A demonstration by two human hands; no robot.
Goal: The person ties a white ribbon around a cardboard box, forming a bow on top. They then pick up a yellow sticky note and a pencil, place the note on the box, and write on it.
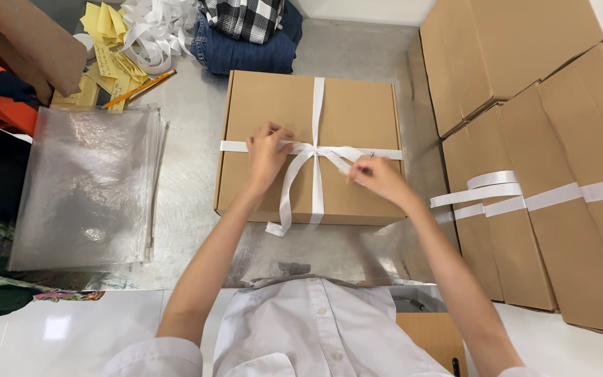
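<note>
Centrally placed on the scuffed grey metal worktable (pixel 190 202): one flat rectangular brown cardboard box (pixel 357 115), lid closed, crossed lengthwise and widthwise by a white satin-like ribbon (pixel 317 105) that meets in a half-formed knot near the box's middle. Left hand (pixel 268 153): fingers curled down, pressing and pinching the ribbon just left of the crossing. Right hand (pixel 378 176): thumb and fingers pinching a ribbon tail just right of the crossing, drawn taut. One loose tail hangs over the front edge of the box. Handling, as judged: ribbon thin, soft and likely slippery, best gripped close to the knot between fingertips; box stiff yet probably light, corners crushable, best taken by its two short sides. Adjacent items: stack of clear plastic sheets (pixel 88 185) to the left; loose white ribbon scraps (pixel 153 28) and yellow paper slips (pixel 109 42) beyond; folded dark denim (pixel 242 49) behind the box; further ribbon-banded brown cartons (pixel 567 209) leaning at right.
</note>
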